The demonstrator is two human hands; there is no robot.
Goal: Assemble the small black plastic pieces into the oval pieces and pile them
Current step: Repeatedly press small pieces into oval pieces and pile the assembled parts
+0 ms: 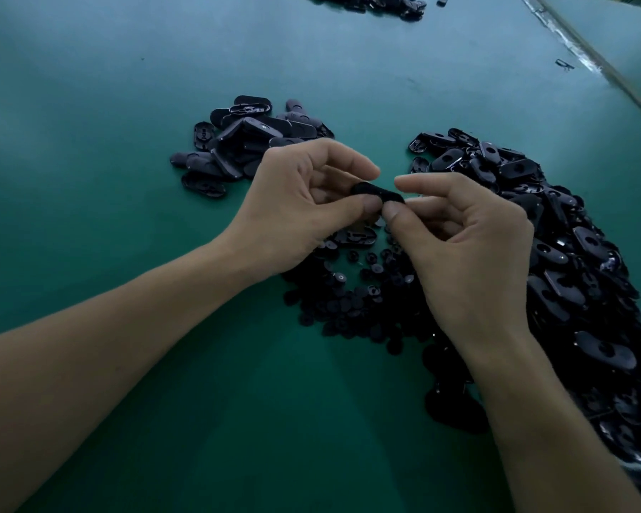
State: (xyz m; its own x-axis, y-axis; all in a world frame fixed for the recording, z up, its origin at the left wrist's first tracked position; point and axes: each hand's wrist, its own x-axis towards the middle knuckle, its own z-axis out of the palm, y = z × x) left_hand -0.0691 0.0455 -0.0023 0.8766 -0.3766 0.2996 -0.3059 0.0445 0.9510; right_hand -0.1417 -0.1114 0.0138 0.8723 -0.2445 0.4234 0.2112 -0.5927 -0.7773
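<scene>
A black oval piece (376, 193) is held above the green table (126, 142) between both hands. My left hand (293, 209) pinches its left end with thumb and fingers. My right hand (467, 246) pinches its right end, thumb tip against the piece; whether a small piece sits under that thumb is hidden. Below the hands lies a heap of small round black pieces (356, 298). To the right spreads a large heap of loose oval pieces (570, 261). Behind my left hand sits a smaller pile of oval pieces (245, 142).
Another heap of black parts (371, 1) lies at the table's far edge, with one stray piece (442, 0) beside it. A pale ledge (585, 53) runs along the table's right side, with a small dark object (564, 64) near it.
</scene>
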